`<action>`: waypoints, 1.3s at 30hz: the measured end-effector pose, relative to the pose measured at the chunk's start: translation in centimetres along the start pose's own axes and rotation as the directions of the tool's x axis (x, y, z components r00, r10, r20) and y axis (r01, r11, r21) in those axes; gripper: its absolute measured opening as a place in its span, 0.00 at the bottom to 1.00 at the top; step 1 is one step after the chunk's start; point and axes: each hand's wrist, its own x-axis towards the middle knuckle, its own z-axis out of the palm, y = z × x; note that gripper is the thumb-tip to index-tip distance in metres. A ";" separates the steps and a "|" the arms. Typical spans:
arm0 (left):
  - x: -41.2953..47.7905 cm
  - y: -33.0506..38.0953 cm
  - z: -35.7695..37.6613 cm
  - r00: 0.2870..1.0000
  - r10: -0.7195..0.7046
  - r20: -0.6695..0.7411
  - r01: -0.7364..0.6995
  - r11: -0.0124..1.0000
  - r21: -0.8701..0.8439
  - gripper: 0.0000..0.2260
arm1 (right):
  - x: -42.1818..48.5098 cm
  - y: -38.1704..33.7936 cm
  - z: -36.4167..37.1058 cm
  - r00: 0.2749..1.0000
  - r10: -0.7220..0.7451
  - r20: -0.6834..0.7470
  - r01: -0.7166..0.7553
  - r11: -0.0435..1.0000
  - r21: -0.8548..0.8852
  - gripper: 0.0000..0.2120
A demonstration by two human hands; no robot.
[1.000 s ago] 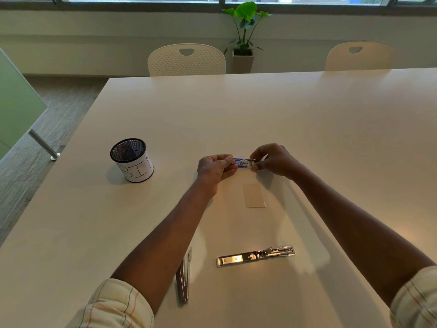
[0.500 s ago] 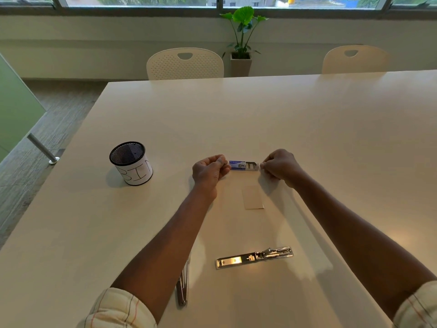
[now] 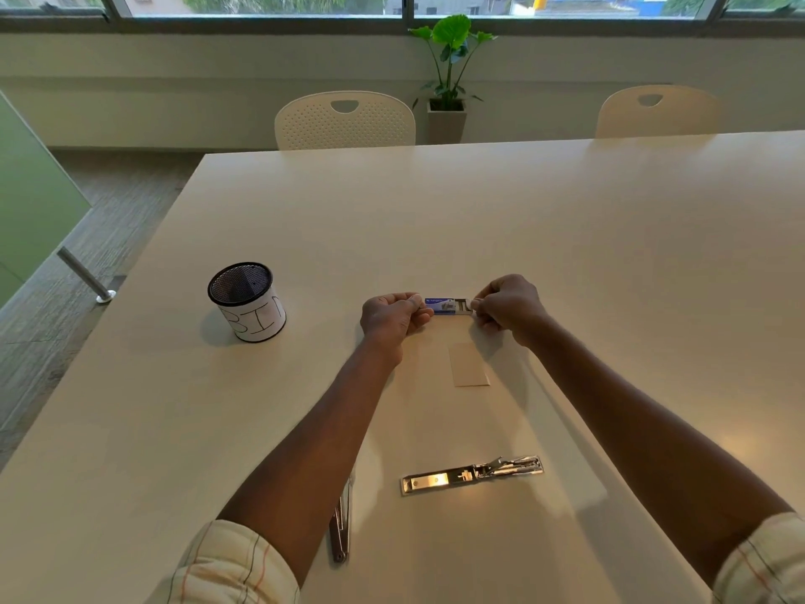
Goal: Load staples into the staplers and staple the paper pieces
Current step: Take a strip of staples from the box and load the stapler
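Note:
A small blue staple box (image 3: 441,306) is held between both hands just above the table. My left hand (image 3: 392,318) pinches its left end. My right hand (image 3: 507,305) grips the inner tray (image 3: 464,305), which sticks out of the box's right end. A small tan paper piece (image 3: 468,364) lies flat just below the box. A metal stapler (image 3: 472,475) lies swung open nearer to me. A second metal stapler (image 3: 342,531) is partly hidden under my left forearm.
A black mesh cup with a white label reading BIN (image 3: 247,300) stands to the left on the white table (image 3: 566,237). Two white chairs (image 3: 344,122) and a potted plant (image 3: 448,71) are beyond the far edge. The table's left edge drops to the floor.
My right hand has moved rightward away from my left, and the inner tray has slid out of the blue box. The staplers and paper have not moved.

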 end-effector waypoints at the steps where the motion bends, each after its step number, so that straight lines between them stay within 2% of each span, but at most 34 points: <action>1: 0.0 0.0 0.0 1.000 0.002 0.004 -0.003 1.000 0.005 0.07 | -0.1 -0.1 0.1 1.000 -0.003 -0.009 0.003 1.000 -0.005 0.03; 14: -0.1 0.1 -0.4 0.998 -0.009 0.059 0.008 1.000 0.011 0.07 | -0.1 -0.9 1.7 0.999 -0.039 0.031 0.040 0.999 -0.032 0.03; 29: -0.5 0.3 -0.3 0.998 -0.010 0.067 0.008 1.000 0.025 0.07 | -0.9 -1.0 1.6 0.996 0.043 0.077 -0.052 0.991 0.122 0.04; 39: -1.2 0.8 0.0 0.998 -0.034 0.050 0.032 0.999 0.025 0.07 | -1.6 -1.3 1.9 0.999 0.022 0.042 -0.025 0.996 0.086 0.05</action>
